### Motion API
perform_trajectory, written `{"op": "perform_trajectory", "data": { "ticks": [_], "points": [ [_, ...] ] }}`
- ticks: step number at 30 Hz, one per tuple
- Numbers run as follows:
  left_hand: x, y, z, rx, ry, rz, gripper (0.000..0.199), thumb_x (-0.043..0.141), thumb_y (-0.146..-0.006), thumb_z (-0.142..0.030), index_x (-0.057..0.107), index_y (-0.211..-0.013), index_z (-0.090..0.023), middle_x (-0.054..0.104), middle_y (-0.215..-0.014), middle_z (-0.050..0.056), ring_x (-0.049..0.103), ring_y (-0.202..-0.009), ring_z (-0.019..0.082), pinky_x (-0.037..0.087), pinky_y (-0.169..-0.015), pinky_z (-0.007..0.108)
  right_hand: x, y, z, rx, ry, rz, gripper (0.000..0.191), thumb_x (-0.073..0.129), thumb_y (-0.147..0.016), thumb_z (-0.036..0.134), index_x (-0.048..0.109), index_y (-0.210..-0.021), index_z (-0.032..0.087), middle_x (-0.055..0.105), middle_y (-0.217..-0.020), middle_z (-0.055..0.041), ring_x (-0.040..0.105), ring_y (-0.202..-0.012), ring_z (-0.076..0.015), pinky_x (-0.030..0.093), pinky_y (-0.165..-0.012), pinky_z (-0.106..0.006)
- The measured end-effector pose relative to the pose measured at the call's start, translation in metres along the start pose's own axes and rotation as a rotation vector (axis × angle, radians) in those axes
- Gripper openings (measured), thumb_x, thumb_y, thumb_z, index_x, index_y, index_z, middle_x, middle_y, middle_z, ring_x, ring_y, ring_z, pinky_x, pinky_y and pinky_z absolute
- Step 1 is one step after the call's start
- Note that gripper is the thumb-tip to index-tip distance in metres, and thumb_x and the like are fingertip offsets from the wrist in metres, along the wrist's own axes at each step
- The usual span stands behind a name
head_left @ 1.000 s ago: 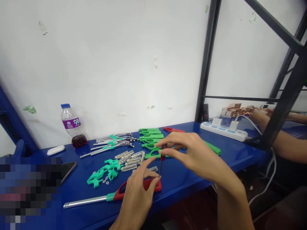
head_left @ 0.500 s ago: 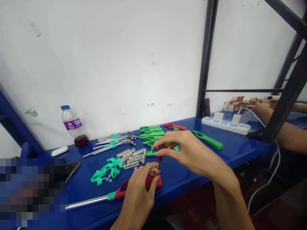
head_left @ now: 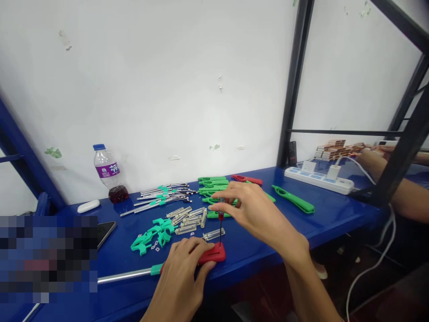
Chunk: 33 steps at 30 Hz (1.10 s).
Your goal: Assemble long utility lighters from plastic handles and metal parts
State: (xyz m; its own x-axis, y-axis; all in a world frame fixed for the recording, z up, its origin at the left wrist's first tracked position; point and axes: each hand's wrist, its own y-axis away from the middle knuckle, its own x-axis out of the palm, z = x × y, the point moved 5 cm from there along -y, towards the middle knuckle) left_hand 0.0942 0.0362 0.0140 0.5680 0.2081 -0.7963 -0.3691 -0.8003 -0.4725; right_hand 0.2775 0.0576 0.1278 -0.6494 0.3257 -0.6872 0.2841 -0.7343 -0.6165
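My left hand (head_left: 182, 273) is laid over the red lighter (head_left: 213, 255), with the thumb on the near side and the fingers on the far side, so it is closed around the body and holds it on the blue surface (head_left: 250, 235). The lighter lies near the front edge, its metal tube pointing to the left. My right hand (head_left: 253, 210) is nearly closed, the thumb and fingertips set around the handle of a small screwdriver (head_left: 220, 216). This screwdriver stands almost upright, and its tip meets the right end of the lighter. Just behind this end lies one clear tank (head_left: 213, 234); more clear tanks (head_left: 186, 222) are heaped further left, beside the teal parts (head_left: 163, 235). Behind them are thin metal rods (head_left: 161, 197), and green handles (head_left: 212, 180) lie in a row, partly hidden by my right hand.
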Motion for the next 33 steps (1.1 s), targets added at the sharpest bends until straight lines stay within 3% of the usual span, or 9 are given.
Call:
{"op": "perform_trajectory", "data": {
  "ticks": [3, 5, 8, 12, 18, 21, 25, 29, 33],
  "points": [
    [-0.003, 0.000, 0.004, -0.038, -0.001, 0.015, 0.022, 0.067, -0.094, -0.020, 0.074, -0.113, -0.029, 0.075, -0.115, 0.007, 0.068, -0.103, 0.031, 0.055, -0.091, 0.048, 0.001, 0.002, 0.006, -0.056, -0.065, 0.020, 0.026, 0.060, -0.106, 0.035, 0.077, -0.126, 0.031, 0.078, -0.124, -0.0040, 0.072, -0.115, -0.0293, 0.056, -0.093, -0.043],
    [-0.006, 0.000, 0.007, -0.062, -0.012, 0.029, 0.018, 0.065, -0.096, -0.021, 0.073, -0.111, -0.028, 0.074, -0.113, 0.007, 0.067, -0.102, 0.031, 0.054, -0.091, 0.049, 0.003, 0.001, 0.011, -0.089, -0.152, 0.061, 0.033, 0.056, -0.107, 0.023, 0.073, -0.132, 0.034, 0.078, -0.128, -0.0019, 0.073, -0.115, -0.0270, 0.056, -0.095, -0.042],
    [-0.011, -0.001, 0.012, -0.082, -0.016, 0.047, 0.014, 0.063, -0.098, -0.025, 0.071, -0.109, -0.027, 0.073, -0.113, 0.007, 0.067, -0.104, 0.031, 0.052, -0.093, 0.050, 0.012, -0.005, 0.015, -0.103, -0.269, 0.108, 0.033, 0.060, -0.105, 0.022, 0.073, -0.131, 0.038, 0.081, -0.114, 0.0015, 0.076, -0.103, -0.0222, 0.058, -0.088, -0.037],
    [-0.015, -0.002, 0.015, -0.073, -0.017, 0.054, 0.014, 0.061, -0.098, -0.027, 0.069, -0.109, -0.027, 0.071, -0.115, 0.007, 0.066, -0.107, 0.032, 0.049, -0.099, 0.055, 0.022, -0.012, 0.018, -0.087, -0.213, 0.064, 0.015, 0.070, -0.100, 0.037, 0.079, -0.111, 0.033, 0.080, -0.095, 0.0016, 0.074, -0.087, -0.0203, 0.056, -0.080, -0.035],
    [-0.014, -0.003, 0.014, -0.027, -0.043, 0.042, 0.015, 0.058, -0.099, -0.025, 0.067, -0.111, -0.026, 0.071, -0.115, 0.008, 0.067, -0.107, 0.031, 0.049, -0.100, 0.054, 0.021, -0.010, 0.019, -0.117, -0.226, 0.043, 0.022, 0.062, -0.105, 0.030, 0.076, -0.121, 0.034, 0.079, -0.119, 0.0012, 0.073, -0.110, -0.0227, 0.053, -0.096, -0.041],
    [-0.014, -0.003, 0.015, -0.026, -0.032, 0.046, 0.016, 0.059, -0.099, -0.025, 0.068, -0.112, -0.027, 0.071, -0.116, 0.007, 0.067, -0.108, 0.031, 0.049, -0.100, 0.053, 0.020, -0.011, 0.017, -0.107, -0.287, 0.037, 0.021, 0.063, -0.105, 0.026, 0.074, -0.120, 0.034, 0.081, -0.108, 0.0027, 0.075, -0.101, -0.0206, 0.056, -0.090, -0.038],
    [-0.013, -0.003, 0.016, -0.028, -0.019, 0.054, 0.015, 0.060, -0.098, -0.025, 0.068, -0.111, -0.028, 0.071, -0.117, 0.006, 0.067, -0.108, 0.030, 0.049, -0.101, 0.052, 0.017, -0.012, 0.010, -0.104, -0.152, -0.024, 0.014, 0.068, -0.102, 0.036, 0.079, -0.105, 0.029, 0.082, -0.105, -0.0013, 0.076, -0.096, -0.0240, 0.057, -0.087, -0.041],
    [-0.013, -0.003, 0.017, -0.019, -0.006, 0.029, 0.015, 0.061, -0.098, -0.024, 0.068, -0.111, -0.027, 0.071, -0.116, 0.006, 0.066, -0.108, 0.030, 0.048, -0.101, 0.051, 0.008, -0.005, 0.003, -0.108, -0.146, 0.036, 0.022, 0.063, -0.104, 0.030, 0.077, -0.121, 0.032, 0.080, -0.122, -0.0002, 0.074, -0.115, -0.0265, 0.056, -0.099, -0.043],
    [-0.011, -0.004, 0.020, -0.038, 0.029, 0.058, 0.015, 0.064, -0.098, -0.025, 0.069, -0.112, -0.028, 0.071, -0.116, 0.005, 0.066, -0.108, 0.029, 0.047, -0.101, 0.051, -0.001, -0.002, 0.001, -0.079, -0.221, 0.096, 0.023, 0.063, -0.104, 0.025, 0.075, -0.121, 0.035, 0.082, -0.111, 0.0030, 0.077, -0.104, -0.0222, 0.057, -0.091, -0.036]
  ]
}}
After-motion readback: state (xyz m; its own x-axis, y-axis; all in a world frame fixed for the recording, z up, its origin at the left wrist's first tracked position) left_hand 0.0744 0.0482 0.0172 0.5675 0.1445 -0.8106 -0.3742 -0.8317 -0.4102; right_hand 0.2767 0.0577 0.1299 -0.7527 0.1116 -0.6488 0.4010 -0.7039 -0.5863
